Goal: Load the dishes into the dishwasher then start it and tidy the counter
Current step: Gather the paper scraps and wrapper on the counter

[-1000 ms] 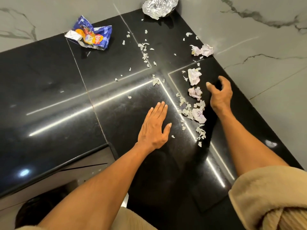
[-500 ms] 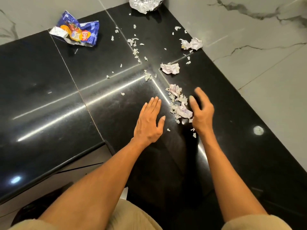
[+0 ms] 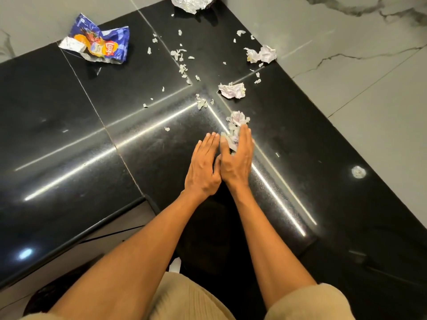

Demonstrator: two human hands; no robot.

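Paper scraps lie between two flat, straight-fingered hands, left and right, seemingly touching.

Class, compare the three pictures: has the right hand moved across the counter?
Yes. The right hand has swept left, away from the marble wall, pushing paper scraps up against the left hand.

Torn paper scraps lie heaped and scattered on the glossy black counter.
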